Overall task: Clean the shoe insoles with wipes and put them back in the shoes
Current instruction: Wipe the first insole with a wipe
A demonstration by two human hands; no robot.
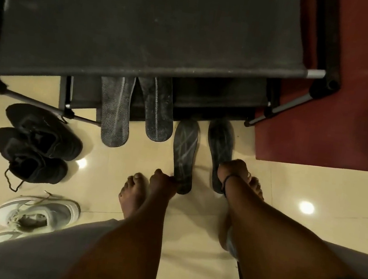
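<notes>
A: A glossy cream tiled floor (107, 188) is seen from above, with a black fabric shoe rack (145, 30) filling the twelve o'clock half and a red mat (341, 135) at two o'clock.

B: Which step can be judged to be in hand?

A: The picking up of insoles, it seems. Four dark insoles are laid out toe-first toward the rack. The left hand (164, 181) is closed on the heel end of the third insole (184, 153), pinched between thumb and fingers. The right hand (234, 171) is laid over the heel end of the fourth insole (219, 153); whether its fingers are clenched round it cannot be told, since they are hidden behind the wrist.

B: And the other two?

A: The first insole (115, 112) and the second insole (158, 110) are left untouched at eleven o'clock of the hands, their toes tucked under the rack.

B: What does the next move call for?

A: A lift of the held insole clear of the floor is likely needed, then a wipe; no wipes can be made out with certainty, though something pale shows under the right forearm.

B: What is held in the shoes?

A: The black shoes (39, 142) at nine o'clock and the white shoes (34, 213) at eight o'clock appear to be without insoles, though their interiors are too dark to be sure.
</notes>
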